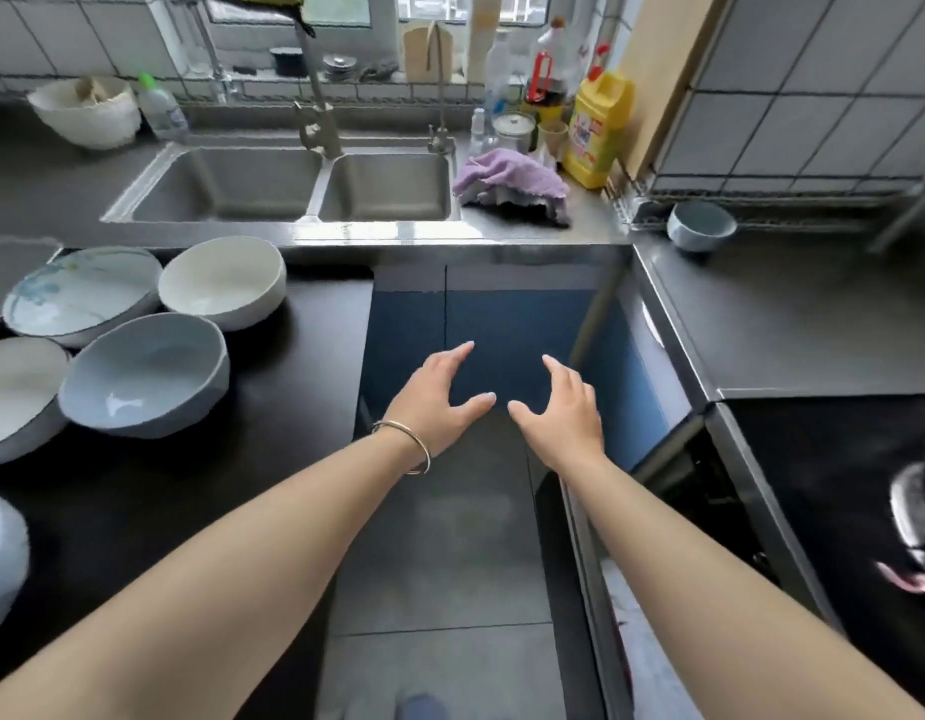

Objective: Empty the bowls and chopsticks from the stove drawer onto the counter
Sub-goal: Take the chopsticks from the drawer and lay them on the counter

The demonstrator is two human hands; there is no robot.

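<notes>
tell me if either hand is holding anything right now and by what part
Nothing is held. The left hand and right hand are both open and empty, fingers spread, out in front over the floor between the counters.

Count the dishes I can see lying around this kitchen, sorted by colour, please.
Blue bowls: 2, one on the dark counter, one by the rack
White bowls: 3, at and far back
White plate with blue pattern: 1
Cut-off pale dish, bottom left: 1
Total: 7

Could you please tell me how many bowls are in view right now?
7: five on the dark left counter, one at the far left by the sink, one on the right counter. Others may be hidden.
</notes>
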